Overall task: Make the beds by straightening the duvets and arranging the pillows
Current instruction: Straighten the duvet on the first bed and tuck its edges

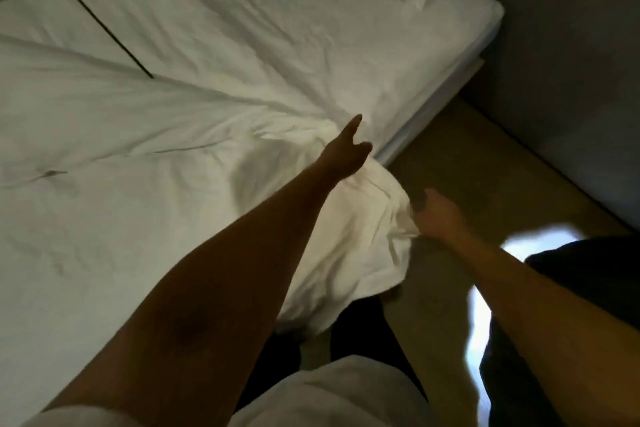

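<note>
- Head view: white duvet (pixel 138 156) spread over the bed, its bunched corner hanging off the mattress (pixel 450 55) edge.
- Right hand (pixel 438 215) grips that corner, fingers curled into it.
- Left hand (pixel 346 146) reaches above the duvet, fingers straight.

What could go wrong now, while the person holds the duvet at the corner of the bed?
1. The right hand grips only a bunched edge of the duvet; a pull may likely deepen the creases.
2. That corner hangs off the mattress toward the floor and could touch it.
3. The left hand reaches out open, so the pull may be uneven.
</note>
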